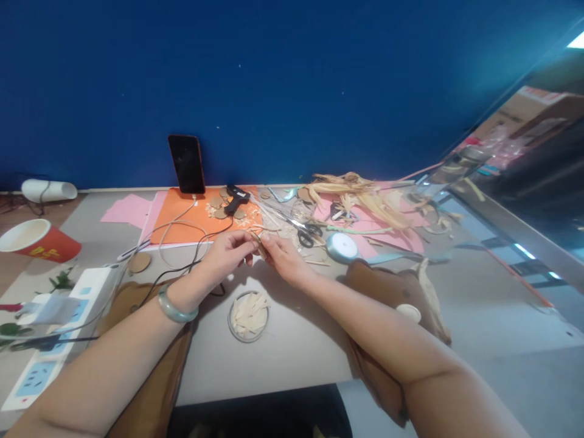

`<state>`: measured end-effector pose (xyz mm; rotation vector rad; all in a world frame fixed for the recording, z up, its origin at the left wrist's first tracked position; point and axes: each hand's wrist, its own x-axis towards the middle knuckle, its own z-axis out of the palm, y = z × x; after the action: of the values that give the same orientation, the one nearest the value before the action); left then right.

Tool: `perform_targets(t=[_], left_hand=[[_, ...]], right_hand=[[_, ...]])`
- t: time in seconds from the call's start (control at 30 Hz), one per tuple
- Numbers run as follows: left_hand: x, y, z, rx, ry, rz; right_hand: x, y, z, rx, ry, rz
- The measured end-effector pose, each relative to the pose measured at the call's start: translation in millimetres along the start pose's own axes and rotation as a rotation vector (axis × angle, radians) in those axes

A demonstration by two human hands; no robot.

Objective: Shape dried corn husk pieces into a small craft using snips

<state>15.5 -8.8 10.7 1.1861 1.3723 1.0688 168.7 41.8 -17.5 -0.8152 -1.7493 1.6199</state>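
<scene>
My left hand (232, 252) and my right hand (280, 255) meet above the middle of the table, fingertips pinched together. Between them is a small, thin brown piece (260, 247), mostly covered by the fingers, so its kind is unclear. Just below the hands lies a round clear dish (229, 325) holding pale, flat cut strips (250, 313). Beyond the hands are scissors (306, 236) with dark handles and a black glue gun (236, 199) on an orange sheet (176, 220). A roll of light blue ribbon (342, 247) sits right of the scissors.
Dried husks (381, 207) spread over pink paper (413, 240) at the back right. A phone (187, 164) leans on the blue wall. At left stand a red paper cup (45, 240) and a power strip (36, 377). Cables cross the left side. Brown cloth (383, 283) lies under my right forearm.
</scene>
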Motion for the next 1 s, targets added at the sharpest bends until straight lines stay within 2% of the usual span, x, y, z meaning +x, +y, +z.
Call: perform_targets(t=[0.23,0.73,1.0], left_hand=[[1.8,-7.0,-0.5,-0.051,-0.027,0.006],[1.0,-4.2,0.3,-0.070,-0.032,0.000],[1.0,-3.0,0.3,-0.048,0.005,0.008]], right_hand=[[-1.3,-2.1,2.2,0.009,0.024,0.033],[-3.6,-6.4,2.7,-0.011,0.038,0.046],[-4.2,-6.6,4.9,0.114,0.087,0.076]])
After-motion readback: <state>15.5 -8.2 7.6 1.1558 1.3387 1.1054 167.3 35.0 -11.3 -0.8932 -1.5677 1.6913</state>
